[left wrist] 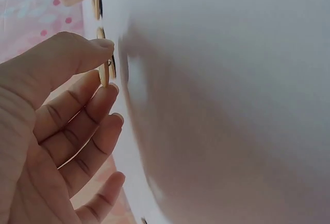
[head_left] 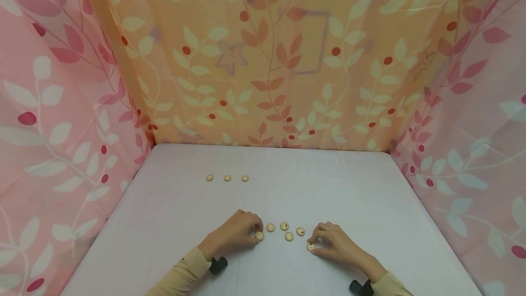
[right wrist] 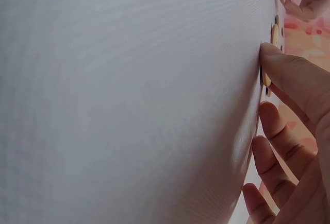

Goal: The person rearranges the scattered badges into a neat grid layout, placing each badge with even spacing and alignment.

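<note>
My left hand [head_left: 238, 231] pinches a small round wooden disc [head_left: 259, 235] between thumb and fingers. Up close in the left wrist view, that disc [left wrist: 104, 73] stands on edge to the camera, slightly off the white surface. To the right, my right hand [head_left: 334, 242] holds another wooden disc [head_left: 310, 246] by its rim. The right wrist view has this disc [right wrist: 266, 78] at the tabletop, partly covered by the thumb. Between the hands lie several more discs [head_left: 284, 226] with dark marks on their faces; the marks are too small to read.
Farther back on the white table [head_left: 328, 182], three similar discs [head_left: 227, 178] form a row at left. Patterned leaf curtains [head_left: 267, 58] enclose the table at the back and both sides. A black wrist mount [head_left: 218, 265] sits under the left forearm.
</note>
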`<state>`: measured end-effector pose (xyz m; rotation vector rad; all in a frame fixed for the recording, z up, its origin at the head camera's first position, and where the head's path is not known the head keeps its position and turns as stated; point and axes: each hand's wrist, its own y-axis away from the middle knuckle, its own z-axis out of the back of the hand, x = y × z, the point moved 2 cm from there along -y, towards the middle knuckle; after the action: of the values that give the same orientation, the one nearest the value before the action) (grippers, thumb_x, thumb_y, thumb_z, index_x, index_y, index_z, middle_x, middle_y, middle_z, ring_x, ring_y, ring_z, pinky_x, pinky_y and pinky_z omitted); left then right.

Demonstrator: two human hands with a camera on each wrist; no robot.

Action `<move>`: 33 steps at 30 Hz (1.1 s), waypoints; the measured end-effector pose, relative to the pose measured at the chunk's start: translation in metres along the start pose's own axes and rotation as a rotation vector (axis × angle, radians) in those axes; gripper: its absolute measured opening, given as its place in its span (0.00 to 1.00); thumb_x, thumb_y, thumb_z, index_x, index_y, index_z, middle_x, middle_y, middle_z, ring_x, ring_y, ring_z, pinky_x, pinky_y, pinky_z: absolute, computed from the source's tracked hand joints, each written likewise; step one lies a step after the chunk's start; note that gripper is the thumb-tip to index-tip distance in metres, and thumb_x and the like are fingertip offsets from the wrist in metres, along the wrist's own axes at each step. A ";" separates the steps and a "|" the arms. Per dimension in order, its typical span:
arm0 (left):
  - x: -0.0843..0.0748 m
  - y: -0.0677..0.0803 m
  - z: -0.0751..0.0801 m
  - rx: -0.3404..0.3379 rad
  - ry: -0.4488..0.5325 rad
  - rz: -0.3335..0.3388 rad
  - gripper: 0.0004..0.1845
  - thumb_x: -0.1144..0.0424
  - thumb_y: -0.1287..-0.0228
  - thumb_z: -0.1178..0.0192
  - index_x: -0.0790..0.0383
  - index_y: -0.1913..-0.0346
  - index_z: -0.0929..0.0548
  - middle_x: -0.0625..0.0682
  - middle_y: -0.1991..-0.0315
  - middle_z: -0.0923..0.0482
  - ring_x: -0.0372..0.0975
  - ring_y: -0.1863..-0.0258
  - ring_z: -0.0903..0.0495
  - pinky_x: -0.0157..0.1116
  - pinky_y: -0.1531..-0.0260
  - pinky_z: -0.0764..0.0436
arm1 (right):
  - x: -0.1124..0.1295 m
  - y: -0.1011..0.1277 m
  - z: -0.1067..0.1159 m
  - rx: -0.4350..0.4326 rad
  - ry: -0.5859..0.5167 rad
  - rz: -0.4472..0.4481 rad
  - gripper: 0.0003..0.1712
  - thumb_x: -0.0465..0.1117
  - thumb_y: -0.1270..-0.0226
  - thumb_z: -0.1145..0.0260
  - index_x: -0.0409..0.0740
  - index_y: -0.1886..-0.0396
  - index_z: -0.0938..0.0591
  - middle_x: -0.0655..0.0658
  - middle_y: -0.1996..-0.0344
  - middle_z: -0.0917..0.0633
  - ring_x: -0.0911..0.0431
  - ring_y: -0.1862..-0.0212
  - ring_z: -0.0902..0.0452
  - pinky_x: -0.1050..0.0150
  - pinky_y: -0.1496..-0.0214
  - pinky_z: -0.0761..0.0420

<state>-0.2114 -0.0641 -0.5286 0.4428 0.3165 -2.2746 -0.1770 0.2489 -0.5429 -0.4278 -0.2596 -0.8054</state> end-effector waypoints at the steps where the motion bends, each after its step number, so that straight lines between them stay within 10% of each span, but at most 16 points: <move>1: 0.001 0.000 0.001 -0.007 -0.001 0.004 0.07 0.55 0.50 0.33 0.45 0.67 0.19 0.33 0.72 0.25 0.26 0.70 0.29 0.38 0.54 0.31 | 0.000 0.000 0.000 0.000 0.001 0.000 0.09 0.53 0.48 0.30 0.66 0.66 0.19 0.65 0.65 0.24 0.66 0.62 0.32 0.64 0.61 0.33; 33: 0.069 -0.008 0.022 -0.204 0.034 0.175 0.07 0.56 0.48 0.33 0.50 0.66 0.17 0.38 0.70 0.22 0.32 0.69 0.27 0.35 0.62 0.28 | -0.002 0.000 -0.002 0.021 0.006 -0.034 0.10 0.54 0.50 0.30 0.67 0.66 0.20 0.66 0.65 0.25 0.68 0.61 0.33 0.64 0.60 0.33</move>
<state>-0.2656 -0.1124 -0.5363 0.3880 0.5022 -2.0420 -0.1782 0.2497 -0.5453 -0.4026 -0.2704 -0.8367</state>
